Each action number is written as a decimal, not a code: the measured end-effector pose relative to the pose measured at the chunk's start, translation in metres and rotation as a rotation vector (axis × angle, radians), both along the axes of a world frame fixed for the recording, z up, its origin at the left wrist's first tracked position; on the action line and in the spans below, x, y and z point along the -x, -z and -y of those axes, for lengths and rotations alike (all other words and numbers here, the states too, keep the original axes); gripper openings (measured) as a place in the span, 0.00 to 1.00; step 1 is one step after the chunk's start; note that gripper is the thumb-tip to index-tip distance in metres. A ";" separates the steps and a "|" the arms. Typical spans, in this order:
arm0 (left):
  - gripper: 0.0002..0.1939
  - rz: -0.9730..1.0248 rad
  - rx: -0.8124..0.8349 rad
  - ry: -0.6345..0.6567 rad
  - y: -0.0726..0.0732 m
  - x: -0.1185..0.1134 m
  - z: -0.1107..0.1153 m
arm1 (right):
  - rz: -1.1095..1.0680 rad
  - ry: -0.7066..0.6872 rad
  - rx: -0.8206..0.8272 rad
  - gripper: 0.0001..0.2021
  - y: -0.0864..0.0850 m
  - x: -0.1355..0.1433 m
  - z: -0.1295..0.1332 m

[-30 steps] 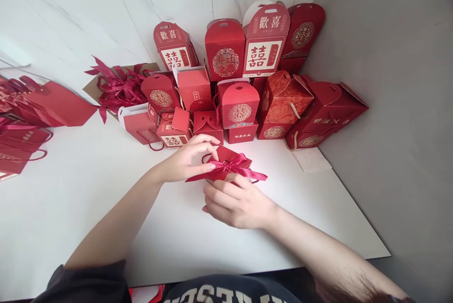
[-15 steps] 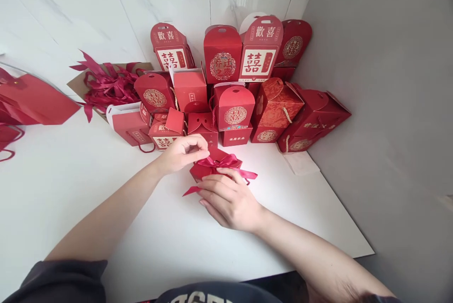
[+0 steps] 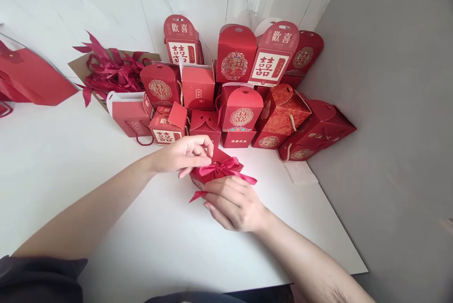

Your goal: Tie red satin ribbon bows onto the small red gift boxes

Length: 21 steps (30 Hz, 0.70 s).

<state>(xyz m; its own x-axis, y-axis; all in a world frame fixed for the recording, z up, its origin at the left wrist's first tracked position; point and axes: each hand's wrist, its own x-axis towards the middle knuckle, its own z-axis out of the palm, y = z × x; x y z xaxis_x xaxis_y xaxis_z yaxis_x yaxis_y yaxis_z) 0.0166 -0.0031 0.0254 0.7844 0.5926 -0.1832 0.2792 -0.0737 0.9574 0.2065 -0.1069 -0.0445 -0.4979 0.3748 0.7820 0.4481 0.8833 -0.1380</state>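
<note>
A small red gift box (image 3: 222,155) stands on the white table, topped by a crimson satin ribbon (image 3: 229,165) tied in a bow. My left hand (image 3: 189,154) is at the bow's left loop, with thumb and forefinger pinched on the ribbon's edge. In front of the box, my right hand (image 3: 235,204) curls its fingers over a ribbon tail. That tail's pointed end sticks out to the left of these fingers, while another tail lies to the right of the bow. My right hand hides much of the box's front.
Several red gift boxes, such as the orange-patterned box (image 3: 283,109), are stacked behind my hands. Crimson ribbons (image 3: 113,69) fill a brown open box (image 3: 76,64) at the left. A red bag (image 3: 38,79) stands farther left, and a grey panel (image 3: 389,128) rises at the right.
The camera view has shifted slightly. My left hand's lower fingers have loosened around its pinch, and the bow's left loop shows more. The right hand stays about the same.
</note>
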 end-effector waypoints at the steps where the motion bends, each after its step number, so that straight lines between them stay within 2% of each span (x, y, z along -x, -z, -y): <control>1: 0.13 -0.027 -0.030 0.004 -0.003 0.000 0.001 | -0.002 0.003 0.000 0.09 0.001 0.000 0.000; 4: 0.10 -0.062 -0.046 0.016 -0.009 0.000 0.004 | -0.002 0.025 0.005 0.10 0.004 -0.001 -0.001; 10: 0.10 -0.099 0.090 0.017 -0.012 0.002 0.006 | -0.036 0.012 0.019 0.21 0.014 -0.002 -0.002; 14: 0.09 -0.078 0.159 0.070 -0.012 0.003 0.005 | -0.056 0.027 0.045 0.27 0.016 -0.002 -0.003; 21: 0.09 -0.083 0.083 0.015 -0.011 0.006 -0.001 | -0.095 0.056 0.088 0.25 0.015 -0.003 -0.006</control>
<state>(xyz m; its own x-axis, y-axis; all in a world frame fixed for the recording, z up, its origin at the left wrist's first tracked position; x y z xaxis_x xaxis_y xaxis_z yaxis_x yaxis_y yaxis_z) 0.0107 -0.0026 0.0364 0.7734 0.5608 -0.2955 0.3571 -0.0003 0.9341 0.2095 -0.1008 -0.0599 -0.3994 0.4690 0.7877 0.4778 0.8398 -0.2577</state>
